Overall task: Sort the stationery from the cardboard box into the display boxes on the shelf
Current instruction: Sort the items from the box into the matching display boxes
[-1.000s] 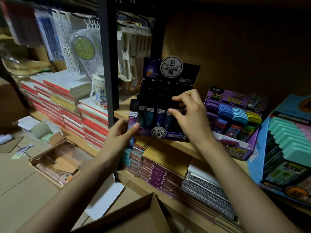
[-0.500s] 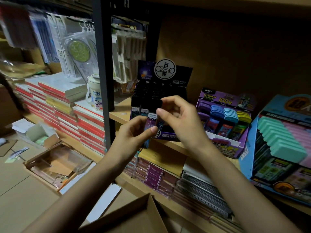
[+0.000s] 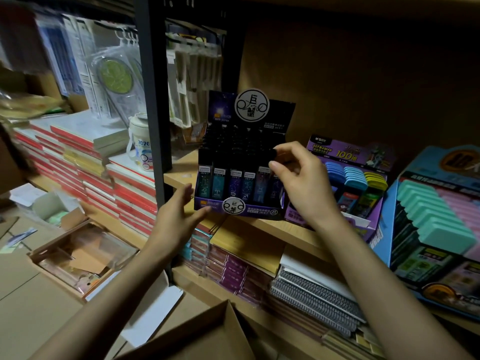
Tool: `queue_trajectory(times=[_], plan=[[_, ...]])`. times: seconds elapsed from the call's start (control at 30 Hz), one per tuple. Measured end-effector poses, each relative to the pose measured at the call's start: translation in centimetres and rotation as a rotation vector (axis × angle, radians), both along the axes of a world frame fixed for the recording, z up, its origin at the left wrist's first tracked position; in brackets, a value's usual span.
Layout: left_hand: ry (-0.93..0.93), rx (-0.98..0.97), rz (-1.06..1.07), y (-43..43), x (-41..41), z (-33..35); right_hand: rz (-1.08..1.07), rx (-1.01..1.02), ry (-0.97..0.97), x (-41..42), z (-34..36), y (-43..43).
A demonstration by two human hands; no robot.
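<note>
"One slim case is under review. Where is it?"

"At the far right end of the front row in the dark display box, standing upright. The person's right hand pinches its black cap between thumb and forefinger. Whether it is fully seated cannot be told."

"And the other hand?"

"The left hand holds nothing. Its fingers are straight and reach toward the box's lower left front corner, though contact cannot be confirmed. The hands are apart, with the front row between them."

"Surroundings?"

"The box stands on the wooden shelf, just left of a purple display box. A cardboard box sits open beneath the forearms. Spiral notebooks are stacked on the lower shelf."
</note>
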State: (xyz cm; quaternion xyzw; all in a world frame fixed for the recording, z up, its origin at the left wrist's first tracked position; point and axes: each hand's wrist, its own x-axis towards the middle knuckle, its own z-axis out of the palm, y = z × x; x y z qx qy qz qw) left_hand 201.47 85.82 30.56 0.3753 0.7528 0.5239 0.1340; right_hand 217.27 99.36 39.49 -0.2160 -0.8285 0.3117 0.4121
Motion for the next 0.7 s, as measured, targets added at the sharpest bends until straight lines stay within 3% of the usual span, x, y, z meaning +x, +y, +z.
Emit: queue_trajectory(times=[0.7], plan=[[0.000, 0.038, -0.003, 0.38, -0.63, -0.43, 0.029, -0.011, -0.015, 0.69, 0.06, 0.55]])
